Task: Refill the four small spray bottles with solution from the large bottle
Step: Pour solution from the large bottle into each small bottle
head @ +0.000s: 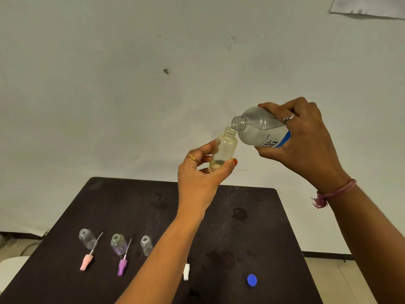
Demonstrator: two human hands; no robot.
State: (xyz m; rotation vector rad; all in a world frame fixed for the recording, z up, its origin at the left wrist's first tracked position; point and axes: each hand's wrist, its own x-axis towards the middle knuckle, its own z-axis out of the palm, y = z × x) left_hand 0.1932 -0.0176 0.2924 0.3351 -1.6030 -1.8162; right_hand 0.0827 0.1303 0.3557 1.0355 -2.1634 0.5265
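Note:
My left hand (200,172) holds a small uncapped spray bottle (224,150) upright in the air above the table, with a little liquid at its bottom. My right hand (306,141) grips the large clear bottle (258,128), tilted with its open mouth touching the small bottle's neck. Three more small open bottles stand on the dark table (252,238): a clear one (87,239) at left, a purple-tinted one (119,244) in the middle and another clear one (146,245) beside my left forearm.
A pink spray head (86,261), a purple spray head (122,266) and a white spray head (186,272) lie on the table. The blue cap (252,280) lies near the front right. A pale wall rises behind the table.

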